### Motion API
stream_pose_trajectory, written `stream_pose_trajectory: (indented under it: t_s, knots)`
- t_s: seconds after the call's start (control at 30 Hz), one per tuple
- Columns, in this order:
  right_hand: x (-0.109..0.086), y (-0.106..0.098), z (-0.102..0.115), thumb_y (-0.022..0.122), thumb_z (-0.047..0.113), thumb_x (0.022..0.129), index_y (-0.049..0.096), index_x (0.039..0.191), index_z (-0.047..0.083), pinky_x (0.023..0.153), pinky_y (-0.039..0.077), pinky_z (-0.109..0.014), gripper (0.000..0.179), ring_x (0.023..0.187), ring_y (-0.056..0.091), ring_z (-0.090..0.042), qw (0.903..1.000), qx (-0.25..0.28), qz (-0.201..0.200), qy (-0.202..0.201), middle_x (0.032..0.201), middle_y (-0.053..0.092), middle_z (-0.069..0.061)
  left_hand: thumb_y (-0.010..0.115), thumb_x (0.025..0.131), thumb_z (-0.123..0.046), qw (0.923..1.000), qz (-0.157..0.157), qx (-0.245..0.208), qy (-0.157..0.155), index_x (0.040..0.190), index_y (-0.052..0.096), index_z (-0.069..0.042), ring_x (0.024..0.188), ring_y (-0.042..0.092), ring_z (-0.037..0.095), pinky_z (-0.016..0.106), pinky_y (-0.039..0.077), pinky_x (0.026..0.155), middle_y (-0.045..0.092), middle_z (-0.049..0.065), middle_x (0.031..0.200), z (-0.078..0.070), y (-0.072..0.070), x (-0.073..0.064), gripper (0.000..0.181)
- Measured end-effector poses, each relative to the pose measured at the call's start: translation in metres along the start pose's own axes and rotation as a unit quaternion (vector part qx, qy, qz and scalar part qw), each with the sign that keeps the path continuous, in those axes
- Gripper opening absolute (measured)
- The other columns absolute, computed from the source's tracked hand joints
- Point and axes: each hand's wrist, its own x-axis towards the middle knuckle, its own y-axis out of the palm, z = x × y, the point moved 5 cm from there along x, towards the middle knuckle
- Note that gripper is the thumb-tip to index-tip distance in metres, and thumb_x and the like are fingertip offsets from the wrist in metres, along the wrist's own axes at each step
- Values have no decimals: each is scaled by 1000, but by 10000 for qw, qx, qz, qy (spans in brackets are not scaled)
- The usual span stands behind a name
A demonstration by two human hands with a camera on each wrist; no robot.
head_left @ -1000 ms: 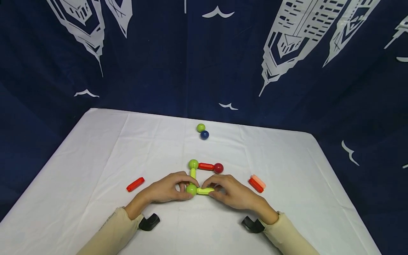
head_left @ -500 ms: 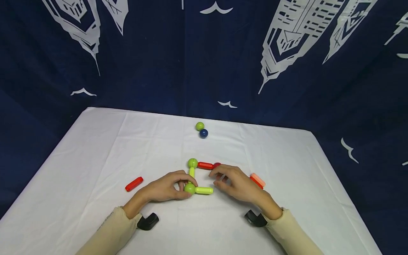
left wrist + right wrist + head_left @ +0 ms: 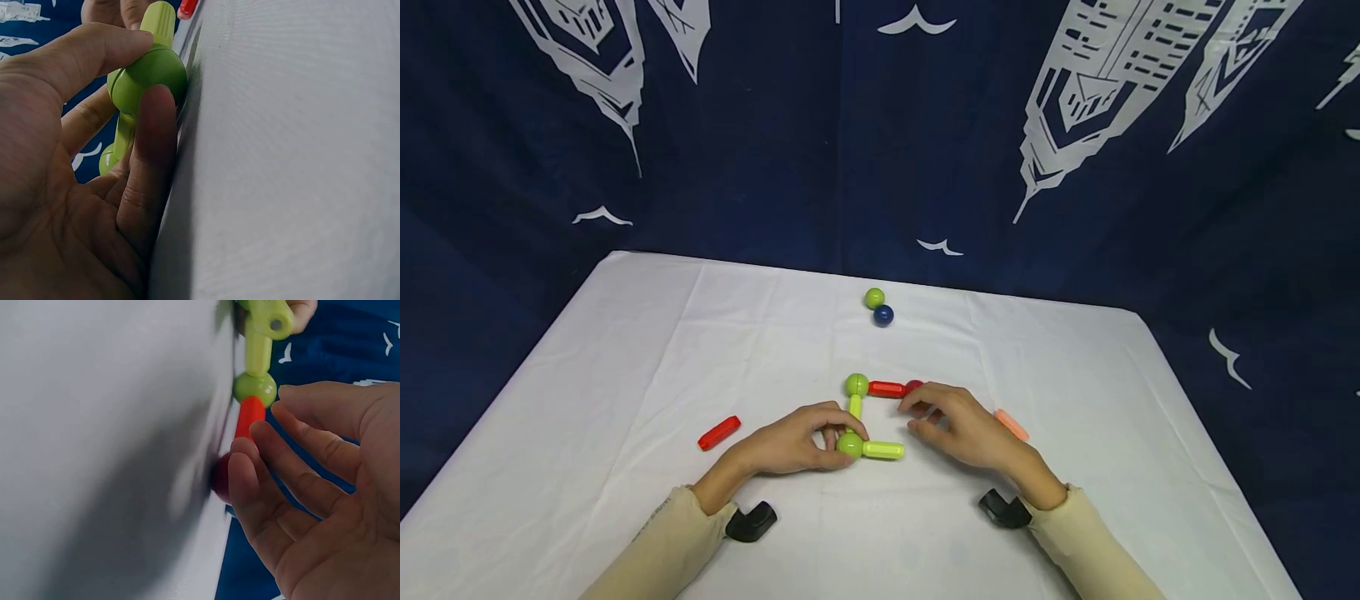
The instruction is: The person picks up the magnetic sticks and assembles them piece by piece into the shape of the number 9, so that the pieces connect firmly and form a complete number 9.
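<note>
My left hand (image 3: 797, 437) pinches a green ball (image 3: 849, 445) between thumb and fingers; the left wrist view shows the grip on the ball (image 3: 150, 78) closely. From that ball a yellow-green rod (image 3: 883, 451) points right, its other end free. A second yellow-green rod (image 3: 855, 406) runs back to another green ball (image 3: 857, 384). There a red rod (image 3: 887, 389) joins, ending in a dark red ball (image 3: 220, 478). Beside this ball hovers my right hand (image 3: 962, 429), fingers loosely bent, nothing held. It partly covers the red ball in the head view.
A loose red rod (image 3: 719, 433) lies left of my left hand. A salmon rod (image 3: 1012, 424) shows behind my right wrist. Farther back, a green ball (image 3: 875, 298) and a blue ball (image 3: 883, 315) sit together on the white tablecloth (image 3: 760, 333). A dark blue curtain (image 3: 775, 167) hangs behind.
My right hand has let go of the free-ended yellow-green rod and moved right and back, toward the red ball. It now hides the red rod beside the salmon one. The left hand stays put.
</note>
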Motion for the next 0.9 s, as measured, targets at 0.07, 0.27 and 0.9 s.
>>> stream_pose_trajectory:
  t_s: [0.07,0.27,0.9]
  knots:
    - [4,-5,1,67,10,95,68,114,8,81,55,-29,19,95,64,-11,10000,-43,3,4,113,69,-2,76,89,-20,10000,8,-1,-17,116,70,-23,82,56,13,23,44,73,58,2,98,0,0,1,28]
    - [32,-26,-7,66,8,95,69,113,5,81,56,-34,19,94,66,-16,9998,-66,-73,196,108,71,-4,76,89,-20,9999,5,13,-99,116,70,-23,83,57,13,24,45,73,58,1,99,2,-1,1,28]
    - [123,-42,-58,64,5,94,63,129,7,92,53,-45,35,110,64,-34,9932,-361,-473,1003,134,57,-17,75,89,-19,9999,8,7,-127,117,70,-24,82,56,12,23,44,75,56,0,93,1,-2,0,29]
